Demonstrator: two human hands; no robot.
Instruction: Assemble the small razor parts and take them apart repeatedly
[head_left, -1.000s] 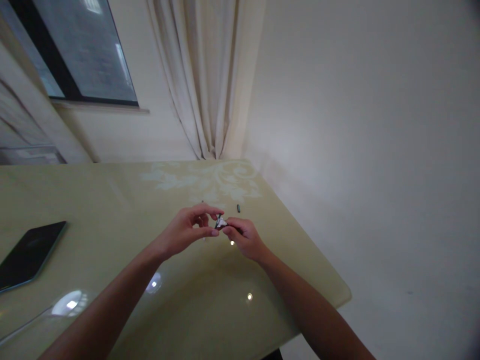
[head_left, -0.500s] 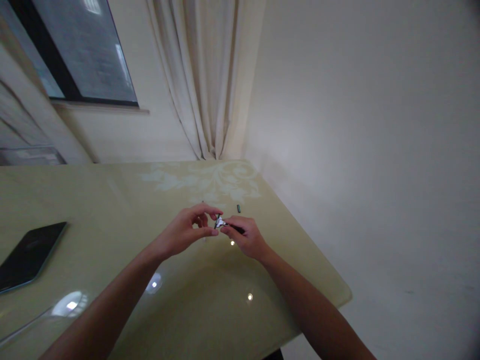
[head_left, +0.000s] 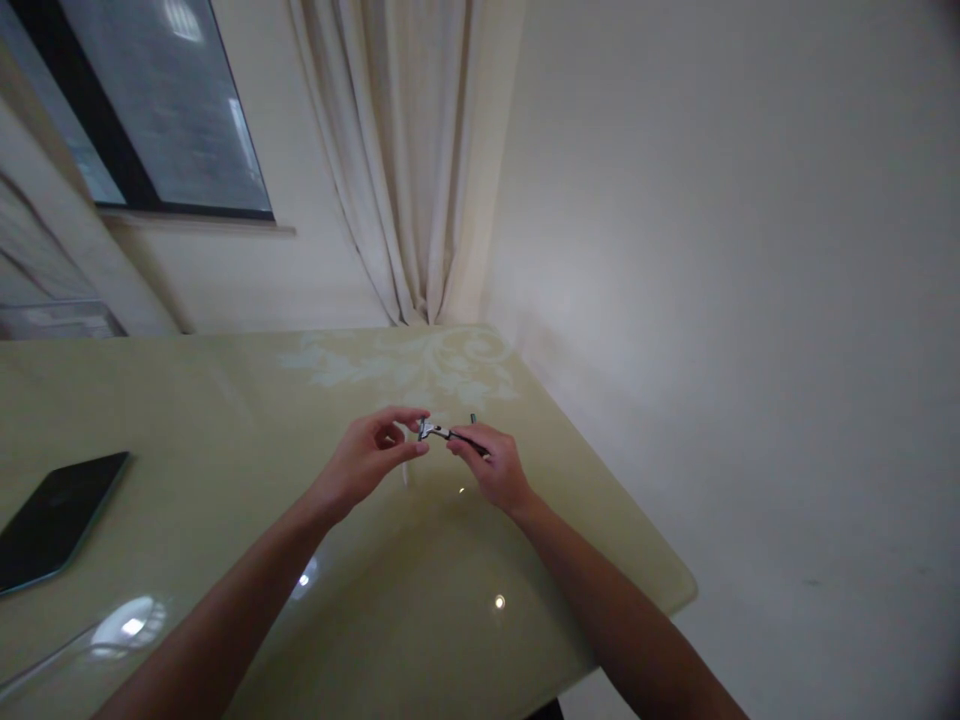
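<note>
Where the inspection began, at the far left of the table (head_left: pixel 360 620), a dark tablet (head_left: pixel 64 518) lay flat, well apart from both hands. Past the table's far edge were a window (head_left: pixel 180 110) and, to its right, a pale curtain (head_left: pixel 416 150).

Near the middle, the left hand (head_left: pixel 360 455) was raised above the table, its grip narrow: thumb and forefinger pinched the razor head (head_left: pixel 422 429) at its two ends. Close by these fingertips, a thin white strip (head_left: pixel 406 472), too small to identify, was partly in view.

The razor (head_left: pixel 442 433) was suspended between the hands, clear of the table. One change was noted: half a second earlier the two sets of fingertips had been nearly together; they now stood farther apart, with more of the bright metal neck (head_left: pixel 436 431) exposed. In my judgement the right-hand hold had slipped back, leaving the joint easier to see and work on. Whether the razor head was fully seated could not be told.

The right hand (head_left: pixel 499 468) had its grip closed around the dark handle (head_left: pixel 471 443). Just beyond it a small dark piece (head_left: pixel 473 418) lay on the table, now partly hidden by that hand.
</note>
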